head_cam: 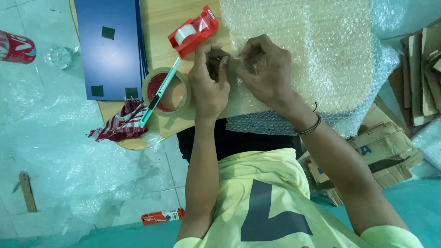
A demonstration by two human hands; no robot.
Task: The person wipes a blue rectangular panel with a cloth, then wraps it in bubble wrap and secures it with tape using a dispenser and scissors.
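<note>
Your left hand (209, 85) and right hand (264, 73) both pinch a small dark bubble-wrapped object (229, 62) closed-grip above the wooden desk (161, 23).

The plastic tape dispenser (193, 31) was red, the flat board (110, 46) dark blue with small dark squares, the crumpled cloth (120, 125) red-and-white checked, the utility knife (158, 94) teal, the wooden surface (161, 20) pale tan.
</note>
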